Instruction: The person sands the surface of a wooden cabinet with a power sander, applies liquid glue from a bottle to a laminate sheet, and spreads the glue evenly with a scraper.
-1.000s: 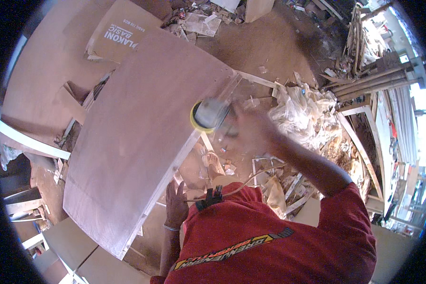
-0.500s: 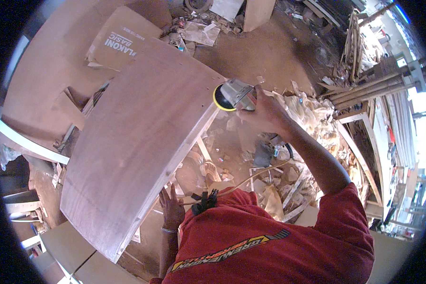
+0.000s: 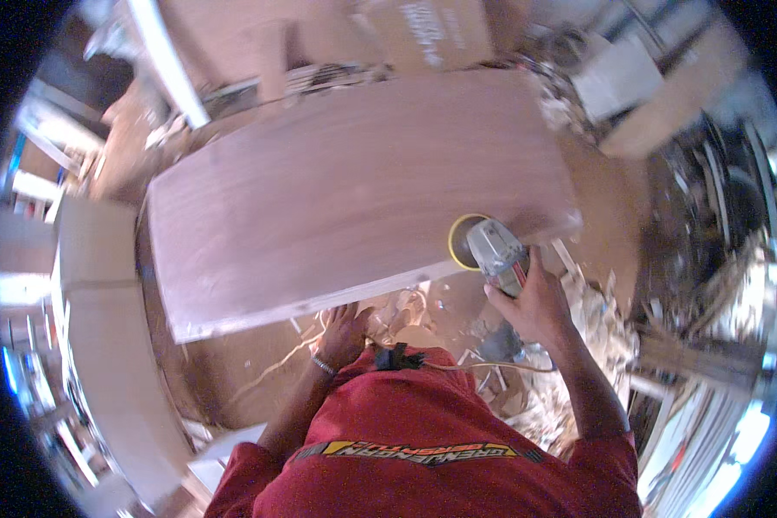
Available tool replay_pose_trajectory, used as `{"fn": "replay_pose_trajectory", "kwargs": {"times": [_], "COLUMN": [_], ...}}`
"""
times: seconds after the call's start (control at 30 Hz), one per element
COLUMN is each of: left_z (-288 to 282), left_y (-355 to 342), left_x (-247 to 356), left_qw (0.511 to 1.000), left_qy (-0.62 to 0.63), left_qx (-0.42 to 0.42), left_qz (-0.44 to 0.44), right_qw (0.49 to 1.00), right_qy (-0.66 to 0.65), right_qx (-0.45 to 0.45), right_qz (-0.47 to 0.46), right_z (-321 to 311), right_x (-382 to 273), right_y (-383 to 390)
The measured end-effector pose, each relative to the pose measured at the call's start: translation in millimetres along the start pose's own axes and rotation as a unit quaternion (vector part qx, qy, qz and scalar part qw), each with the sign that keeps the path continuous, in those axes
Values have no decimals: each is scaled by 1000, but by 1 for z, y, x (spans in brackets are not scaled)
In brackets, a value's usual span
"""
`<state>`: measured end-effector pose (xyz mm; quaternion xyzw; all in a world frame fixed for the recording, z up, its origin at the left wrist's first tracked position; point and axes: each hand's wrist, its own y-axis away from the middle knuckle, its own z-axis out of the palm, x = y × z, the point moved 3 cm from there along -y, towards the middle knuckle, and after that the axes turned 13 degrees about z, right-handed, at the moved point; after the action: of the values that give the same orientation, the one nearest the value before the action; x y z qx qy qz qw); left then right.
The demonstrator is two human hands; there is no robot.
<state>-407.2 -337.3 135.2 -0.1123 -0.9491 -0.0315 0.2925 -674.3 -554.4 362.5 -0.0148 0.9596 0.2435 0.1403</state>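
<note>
A long reddish-brown wooden panel (image 3: 337, 181) lies across the middle, its near edge paler than its broad face. In my right hand (image 3: 540, 302) is an angle grinder (image 3: 496, 250) with a yellow-rimmed round sanding disc (image 3: 464, 243). The disc is at the panel's near edge, toward the right end; whether it touches the wood I cannot tell. My left hand (image 3: 345, 335) has its fingers stretched toward the near edge, close to it, and holds nothing I can see. A bracelet (image 3: 324, 364) circles that wrist.
A cable (image 3: 492, 368) runs to the right past my shirt. Pale crumpled shavings (image 3: 609, 332) heap up on the right. Cardboard (image 3: 445, 34) stands beyond the panel, and a long brown box-like piece (image 3: 112, 345) lies at the left. Boards (image 3: 682, 86) lean at the far right.
My view has turned, so the panel now lies crosswise. The grinder has come from the panel's far right corner to nearer along its near edge. My right hand still grips it.
</note>
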Motion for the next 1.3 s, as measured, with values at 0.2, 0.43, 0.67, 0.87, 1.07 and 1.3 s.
{"fn": "replay_pose_trajectory", "kwargs": {"times": [0.2,0.43,0.67,0.87,1.07,1.3], "left_z": [33,18,7,-23,-63,-149], "left_y": [136,287,378,394,394,346], "left_x": [-96,-154,-179,-173,-145,-124], "left_qw": [985,956,912,878,838,741], "left_qy": [87,147,236,286,350,350], "left_qx": [-72,-17,129,128,215,368], "left_qz": [-130,-255,-310,-362,-359,-439], "right_qw": [992,947,917,861,855,868], "right_qy": [49,116,167,283,268,204], "right_qx": [-44,-8,-85,-142,-116,-68], "right_qz": [-103,-299,-352,-397,-429,-448], "right_z": [67,166,229,265,270,257], "right_x": [-142,-306,-441,-515,-551,-582], "right_y": [47,107,152,184,160,113]}}
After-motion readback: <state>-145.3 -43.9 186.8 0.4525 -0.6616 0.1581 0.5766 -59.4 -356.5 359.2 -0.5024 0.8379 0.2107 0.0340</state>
